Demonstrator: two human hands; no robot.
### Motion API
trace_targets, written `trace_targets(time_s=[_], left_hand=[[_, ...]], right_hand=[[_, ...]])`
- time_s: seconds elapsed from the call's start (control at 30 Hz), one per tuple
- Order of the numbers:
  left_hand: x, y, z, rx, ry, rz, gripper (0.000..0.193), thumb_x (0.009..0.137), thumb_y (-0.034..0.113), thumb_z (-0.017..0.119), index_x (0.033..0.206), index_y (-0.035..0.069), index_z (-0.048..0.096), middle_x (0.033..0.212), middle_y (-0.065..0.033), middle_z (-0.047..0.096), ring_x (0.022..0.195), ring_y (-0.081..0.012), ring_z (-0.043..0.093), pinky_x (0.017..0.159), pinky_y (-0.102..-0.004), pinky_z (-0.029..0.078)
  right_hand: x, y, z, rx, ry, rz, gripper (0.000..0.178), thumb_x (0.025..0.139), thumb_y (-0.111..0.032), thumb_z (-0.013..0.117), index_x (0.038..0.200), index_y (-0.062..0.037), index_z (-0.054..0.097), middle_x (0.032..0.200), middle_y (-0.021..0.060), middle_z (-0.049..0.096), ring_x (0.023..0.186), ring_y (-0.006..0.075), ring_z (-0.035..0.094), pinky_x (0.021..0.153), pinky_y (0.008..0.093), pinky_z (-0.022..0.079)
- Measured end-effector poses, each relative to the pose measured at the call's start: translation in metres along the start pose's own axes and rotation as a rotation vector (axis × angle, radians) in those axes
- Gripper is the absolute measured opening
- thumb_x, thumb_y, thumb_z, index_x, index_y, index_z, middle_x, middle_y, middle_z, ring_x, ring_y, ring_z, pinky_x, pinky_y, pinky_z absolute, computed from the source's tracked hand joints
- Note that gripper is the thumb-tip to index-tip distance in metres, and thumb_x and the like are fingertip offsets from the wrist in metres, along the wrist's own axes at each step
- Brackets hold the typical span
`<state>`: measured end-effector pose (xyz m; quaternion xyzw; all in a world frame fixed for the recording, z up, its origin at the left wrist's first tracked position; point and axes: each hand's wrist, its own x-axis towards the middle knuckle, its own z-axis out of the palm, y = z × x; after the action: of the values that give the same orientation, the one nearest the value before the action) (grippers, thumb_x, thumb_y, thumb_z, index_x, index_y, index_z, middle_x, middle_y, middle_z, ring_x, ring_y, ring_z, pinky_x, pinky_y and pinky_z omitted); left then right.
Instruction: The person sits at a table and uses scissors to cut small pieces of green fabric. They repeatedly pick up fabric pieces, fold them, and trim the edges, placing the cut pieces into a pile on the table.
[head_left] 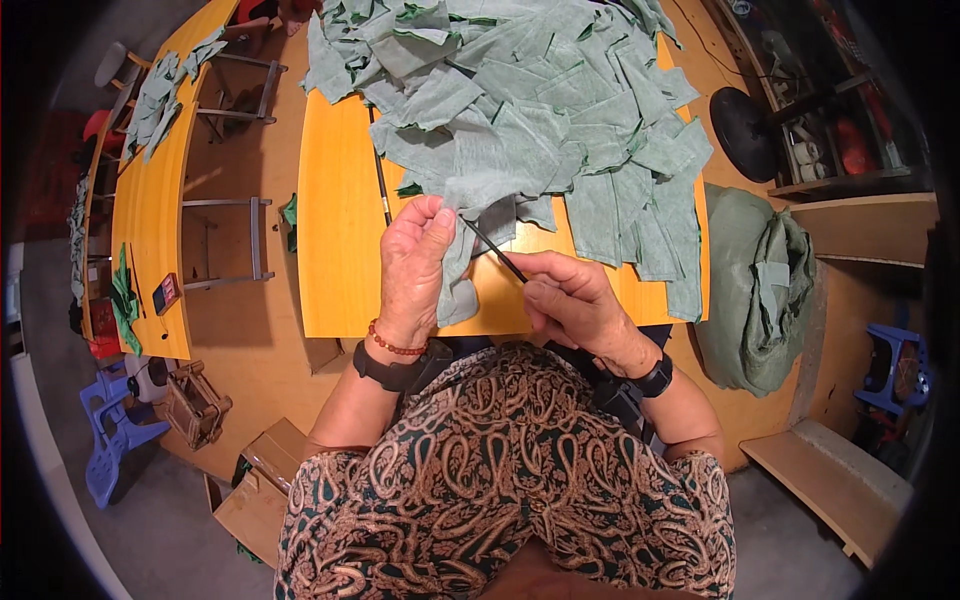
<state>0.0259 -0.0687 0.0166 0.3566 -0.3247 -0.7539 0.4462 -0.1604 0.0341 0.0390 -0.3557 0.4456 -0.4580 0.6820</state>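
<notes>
Near the front edge of the yellow table [340, 250], my left hand [412, 265] is closed in a pinch on a grey-green fabric piece [457, 298], part of which hangs down beside the thumb. My right hand [578, 308] grips a thin black rod [495, 247]. The rod slants up to the left, and its far end meets the fabric by my left fingertips; whether it goes inside the cloth I cannot tell. Just beyond both hands spreads a large heap of similar fabric pieces [530, 110]. A second thin dark rod [381, 175] lies on the table left of the heap.
On the left stands another yellow table [150, 235] with fabric pieces and a small red box [166, 293]. A blue plastic chair [115, 425] and a cardboard box [262, 500] are at lower left. To the right sit a bulging green sack [745, 330] and a black round object [743, 135].
</notes>
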Motion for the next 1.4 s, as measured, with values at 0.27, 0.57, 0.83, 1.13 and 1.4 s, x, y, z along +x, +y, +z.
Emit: trace_targets(time_s=[0.27, 0.57, 0.83, 1.13, 1.4], left_hand=[[-0.003, 0.007, 0.007, 0.149, -0.007, 0.169, 0.009, 0.095, 0.007, 0.061, 0.102, 0.004, 0.055, 0.080, 0.0000, 0.062, 0.069, -0.0071, 0.062, 0.062, -0.0214, 0.052], [-0.010, 0.002, 0.005, 0.753, -0.175, 0.437, 0.008, 0.096, 0.004, 0.058, 0.101, 0.004, 0.052, 0.083, 0.0026, 0.053, 0.074, -0.0058, 0.049, 0.067, -0.0209, 0.042], [-0.003, -0.021, 0.004, 0.179, 0.094, 0.373, 0.011, 0.096, 0.002, 0.055, 0.104, 0.006, 0.049, 0.091, 0.0014, 0.052, 0.079, -0.0053, 0.049, 0.069, -0.0206, 0.044], [0.008, 0.000, -0.005, 0.074, 0.078, 0.245, 0.007, 0.098, 0.004, 0.055, 0.104, 0.005, 0.052, 0.090, 0.0019, 0.055, 0.077, -0.0037, 0.051, 0.069, -0.0197, 0.046], [0.005, -0.002, 0.003, 0.112, 0.071, 0.167, 0.006, 0.097, 0.003, 0.055, 0.103, 0.004, 0.054, 0.089, 0.0028, 0.056, 0.074, -0.0028, 0.050, 0.066, -0.0180, 0.044]], right_hand=[[0.004, 0.006, 0.004, -0.020, 0.001, -0.008, 0.034, 0.097, -0.005, 0.052, 0.131, -0.0059, 0.058, 0.064, -0.0042, 0.052, 0.054, 0.0029, 0.045, 0.049, 0.0199, 0.037], [0.020, 0.007, 0.013, -0.330, 0.112, -0.282, 0.031, 0.097, -0.006, 0.052, 0.127, -0.0029, 0.059, 0.069, -0.0030, 0.054, 0.057, 0.0031, 0.046, 0.052, 0.0196, 0.040], [0.037, -0.001, 0.030, 0.217, 0.020, 0.043, 0.027, 0.098, -0.012, 0.052, 0.124, -0.0021, 0.051, 0.069, 0.0002, 0.057, 0.051, 0.0035, 0.045, 0.046, 0.0188, 0.035], [-0.003, -0.014, 0.009, 0.013, 0.015, 0.029, 0.031, 0.099, -0.008, 0.053, 0.130, -0.0037, 0.051, 0.069, 0.0015, 0.061, 0.047, 0.0027, 0.045, 0.044, 0.0183, 0.034], [0.001, -0.017, 0.000, -0.156, 0.014, 0.080, 0.025, 0.100, -0.008, 0.052, 0.124, -0.0057, 0.059, 0.067, 0.0005, 0.060, 0.046, 0.0006, 0.041, 0.040, 0.0169, 0.031]])
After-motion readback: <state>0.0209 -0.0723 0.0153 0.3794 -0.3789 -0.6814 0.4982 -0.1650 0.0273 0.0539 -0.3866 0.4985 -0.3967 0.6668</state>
